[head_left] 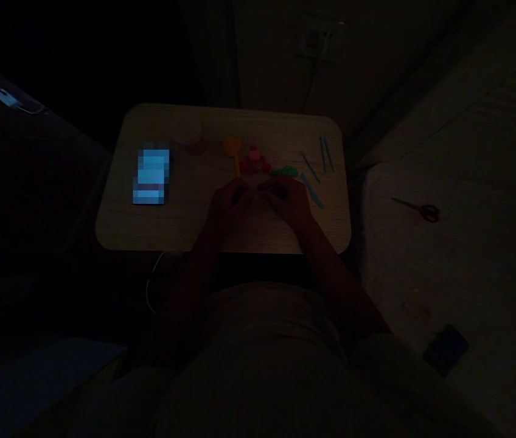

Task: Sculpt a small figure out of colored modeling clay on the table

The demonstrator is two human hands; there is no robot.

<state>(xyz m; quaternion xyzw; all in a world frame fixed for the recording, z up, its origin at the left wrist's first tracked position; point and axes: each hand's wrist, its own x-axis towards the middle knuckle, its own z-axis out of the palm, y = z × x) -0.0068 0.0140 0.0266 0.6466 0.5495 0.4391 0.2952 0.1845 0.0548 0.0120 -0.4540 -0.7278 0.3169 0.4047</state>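
In dim light, my left hand (229, 199) and my right hand (289, 199) are close together over the front middle of a small wooden table (180, 228). The fingers of both are curled into a pinch. Whatever lies between the fingertips is too small and dark to make out. Just beyond them sits a red and pink clay-like figure (254, 159). An orange tool with a wide head (232, 146) lies beyond my left hand, its handle pointing toward me. Near my right hand are a green piece (285, 171) and a blue plastic knife (311, 190).
Several thin blue sticks (310, 167) lie at the table's right. A lit, pixelated phone-like screen (152, 176) is on the left, with a clear container (188, 129) and a red lid-like piece (196, 146) behind. Scissors (429, 213) rest on a pale surface to the right.
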